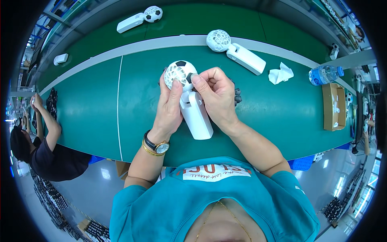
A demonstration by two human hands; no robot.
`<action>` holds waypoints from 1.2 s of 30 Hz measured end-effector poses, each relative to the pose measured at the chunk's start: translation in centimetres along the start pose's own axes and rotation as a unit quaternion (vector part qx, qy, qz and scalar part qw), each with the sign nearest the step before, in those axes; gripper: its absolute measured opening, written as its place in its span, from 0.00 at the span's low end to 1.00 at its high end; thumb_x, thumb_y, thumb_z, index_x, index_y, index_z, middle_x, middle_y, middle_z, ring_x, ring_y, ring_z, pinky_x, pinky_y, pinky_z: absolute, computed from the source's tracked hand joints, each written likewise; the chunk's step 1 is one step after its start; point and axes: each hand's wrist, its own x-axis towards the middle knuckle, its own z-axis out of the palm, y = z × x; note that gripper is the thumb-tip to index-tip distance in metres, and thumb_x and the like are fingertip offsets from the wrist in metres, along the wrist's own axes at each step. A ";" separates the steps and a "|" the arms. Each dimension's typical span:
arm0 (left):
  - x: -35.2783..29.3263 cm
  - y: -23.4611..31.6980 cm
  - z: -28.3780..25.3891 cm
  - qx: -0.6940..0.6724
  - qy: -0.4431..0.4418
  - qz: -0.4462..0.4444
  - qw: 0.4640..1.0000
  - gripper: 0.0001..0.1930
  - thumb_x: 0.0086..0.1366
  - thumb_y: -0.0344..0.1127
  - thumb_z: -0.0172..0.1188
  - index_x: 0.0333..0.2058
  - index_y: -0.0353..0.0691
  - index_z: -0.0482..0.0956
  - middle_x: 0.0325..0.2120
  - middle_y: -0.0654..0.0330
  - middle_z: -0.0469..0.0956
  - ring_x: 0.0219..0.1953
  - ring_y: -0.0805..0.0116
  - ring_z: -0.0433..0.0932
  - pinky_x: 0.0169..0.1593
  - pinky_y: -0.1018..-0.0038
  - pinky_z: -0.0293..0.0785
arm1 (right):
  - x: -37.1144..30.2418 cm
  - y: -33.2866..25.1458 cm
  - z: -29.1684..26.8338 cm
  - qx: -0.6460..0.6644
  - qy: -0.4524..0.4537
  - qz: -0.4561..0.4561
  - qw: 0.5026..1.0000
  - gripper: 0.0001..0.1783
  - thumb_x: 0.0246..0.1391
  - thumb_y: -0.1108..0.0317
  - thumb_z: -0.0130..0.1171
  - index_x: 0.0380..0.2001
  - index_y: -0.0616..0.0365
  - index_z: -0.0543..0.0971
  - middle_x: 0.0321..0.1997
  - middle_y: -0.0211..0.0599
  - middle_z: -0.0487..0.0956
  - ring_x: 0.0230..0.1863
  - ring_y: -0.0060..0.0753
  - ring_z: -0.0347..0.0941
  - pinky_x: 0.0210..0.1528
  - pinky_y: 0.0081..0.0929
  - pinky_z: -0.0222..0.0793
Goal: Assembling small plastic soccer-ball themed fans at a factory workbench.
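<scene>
Upright in front of me is a white handheld fan whose round head looks like a football, with a pierced white grille and black patches. My left hand is closed round the left side of this head, thumb on its front. On the right side, the thumb and bent fingers of my right hand pinch the head's edge by a black patch. The palm hides what, if anything, is between those fingers. Behind my right hand, several small dark pieces lie on the green table, partly covered.
A similar fan lies beyond my right hand, and another on the far green surface. To the right are a crumpled tissue, a water bottle and an open cardboard box. At left, a co-worker in dark clothes sits at the table.
</scene>
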 end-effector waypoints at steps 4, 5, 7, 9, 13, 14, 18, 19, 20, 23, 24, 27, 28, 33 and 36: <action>0.0 -0.3 -0.1 0.034 0.012 0.019 0.999 0.28 0.73 0.47 0.41 0.63 0.38 0.47 0.50 0.56 0.68 0.50 0.71 0.70 0.51 0.75 0.70 | 0.4 -0.4 -0.5 0.000 -0.027 0.033 0.999 0.09 0.58 0.67 0.60 0.35 0.59 0.71 0.29 0.29 0.76 0.25 0.11 0.69 0.24 0.11 0.65; -0.1 -0.1 -0.1 0.035 0.010 0.021 0.999 0.28 0.73 0.47 0.41 0.63 0.38 0.47 0.50 0.56 0.68 0.50 0.71 0.70 0.51 0.75 0.70 | 0.5 -0.8 -0.6 0.002 -0.038 0.058 0.998 0.11 0.57 0.67 0.60 0.38 0.60 0.71 0.32 0.30 0.76 0.27 0.12 0.70 0.27 0.12 0.67; -0.3 0.0 -0.1 0.057 0.000 0.025 0.998 0.28 0.73 0.48 0.41 0.63 0.39 0.46 0.48 0.55 0.69 0.46 0.70 0.73 0.47 0.74 0.73 | 0.7 -1.1 -0.7 0.002 -0.046 0.079 0.996 0.13 0.57 0.67 0.61 0.41 0.60 0.71 0.35 0.32 0.77 0.30 0.13 0.71 0.29 0.13 0.68; -0.4 0.1 0.0 0.066 -0.010 0.027 0.997 0.28 0.72 0.48 0.41 0.63 0.39 0.46 0.47 0.55 0.70 0.44 0.69 0.75 0.45 0.74 0.75 | 1.2 -1.2 -0.6 0.051 -0.100 0.061 0.992 0.20 0.55 0.68 0.62 0.49 0.60 0.70 0.42 0.35 0.76 0.37 0.18 0.72 0.37 0.18 0.70; -0.9 0.9 0.1 0.027 -0.060 -0.021 0.998 0.29 0.72 0.49 0.42 0.63 0.41 0.45 0.44 0.54 0.71 0.35 0.68 0.78 0.36 0.74 0.79 | 1.9 -1.8 -1.2 0.147 -0.167 0.137 0.965 0.28 0.53 0.69 0.63 0.57 0.59 0.67 0.49 0.36 0.74 0.47 0.24 0.70 0.48 0.24 0.69; -1.0 1.1 0.3 0.039 -0.050 -0.018 0.998 0.28 0.71 0.51 0.41 0.61 0.41 0.47 0.41 0.54 0.72 0.32 0.68 0.78 0.33 0.73 0.79 | 2.1 -1.9 -1.3 0.183 -0.188 0.180 0.948 0.30 0.53 0.70 0.63 0.59 0.59 0.66 0.51 0.37 0.73 0.50 0.26 0.69 0.51 0.26 0.69; -0.8 1.9 0.6 0.075 -0.039 -0.011 0.996 0.27 0.71 0.55 0.39 0.58 0.42 0.52 0.37 0.53 0.74 0.27 0.68 0.78 0.29 0.72 0.79 | 2.6 -2.5 -1.0 0.183 -0.201 0.185 0.944 0.31 0.52 0.70 0.64 0.59 0.58 0.66 0.51 0.36 0.74 0.51 0.26 0.70 0.52 0.25 0.68; -0.6 2.2 0.4 0.084 -0.048 -0.012 0.995 0.27 0.71 0.55 0.40 0.58 0.41 0.52 0.37 0.53 0.74 0.28 0.68 0.78 0.29 0.73 0.78 | 2.7 -2.6 -1.0 0.184 -0.203 0.182 0.944 0.31 0.52 0.70 0.64 0.59 0.58 0.66 0.51 0.36 0.74 0.51 0.26 0.70 0.52 0.25 0.68; -0.4 2.6 0.4 0.094 -0.056 -0.013 0.994 0.28 0.71 0.54 0.40 0.59 0.41 0.51 0.37 0.53 0.74 0.28 0.68 0.78 0.30 0.73 0.78 | 2.8 -2.7 -1.1 0.193 -0.199 0.170 0.946 0.31 0.52 0.70 0.64 0.59 0.58 0.66 0.51 0.37 0.74 0.52 0.27 0.70 0.53 0.25 0.68; 1.8 4.8 0.7 0.133 -0.114 -0.021 0.984 0.29 0.70 0.49 0.46 0.61 0.41 0.49 0.42 0.53 0.72 0.29 0.69 0.79 0.31 0.75 0.78 | 3.7 -3.3 -2.2 0.210 -0.191 0.140 0.949 0.30 0.52 0.70 0.64 0.58 0.58 0.67 0.52 0.37 0.74 0.54 0.29 0.69 0.55 0.26 0.66; 2.4 5.7 0.9 0.155 -0.136 -0.026 0.978 0.31 0.69 0.46 0.50 0.62 0.41 0.48 0.44 0.54 0.71 0.29 0.69 0.79 0.31 0.76 0.78 | 4.3 -3.6 -2.7 0.177 -0.154 0.125 0.964 0.30 0.51 0.70 0.64 0.58 0.58 0.67 0.53 0.38 0.74 0.55 0.30 0.69 0.56 0.27 0.65; 6.2 8.0 1.7 0.275 -0.173 0.028 0.945 0.32 0.66 0.45 0.56 0.61 0.39 0.52 0.44 0.52 0.72 0.32 0.66 0.78 0.34 0.74 0.77 | 5.3 -4.4 -5.4 0.106 -0.078 0.088 0.987 0.31 0.50 0.70 0.65 0.57 0.59 0.68 0.54 0.39 0.73 0.56 0.33 0.68 0.58 0.30 0.63; 8.1 8.1 1.8 0.275 -0.172 0.034 0.945 0.32 0.66 0.45 0.56 0.61 0.39 0.52 0.44 0.52 0.72 0.32 0.66 0.78 0.34 0.74 0.77 | 5.4 -4.3 -7.2 -0.143 -0.040 -0.044 0.988 0.31 0.49 0.69 0.66 0.56 0.60 0.69 0.54 0.41 0.73 0.57 0.37 0.67 0.60 0.32 0.62; 18.2 5.8 2.3 0.597 -0.176 0.241 0.745 0.35 0.59 0.49 0.63 0.59 0.38 0.61 0.43 0.45 0.72 0.41 0.53 0.77 0.45 0.64 0.74 | 4.8 -2.6 -11.7 -0.561 0.027 -0.195 0.804 0.32 0.44 0.68 0.68 0.54 0.59 0.70 0.54 0.46 0.73 0.58 0.47 0.66 0.60 0.38 0.61; 22.9 3.4 3.3 0.634 -0.180 0.264 0.705 0.32 0.60 0.46 0.62 0.59 0.40 0.63 0.45 0.47 0.73 0.42 0.54 0.76 0.45 0.66 0.73 | 4.6 -1.4 -12.5 -0.586 0.021 -0.182 0.790 0.32 0.42 0.68 0.68 0.53 0.58 0.70 0.53 0.46 0.73 0.56 0.49 0.66 0.58 0.40 0.62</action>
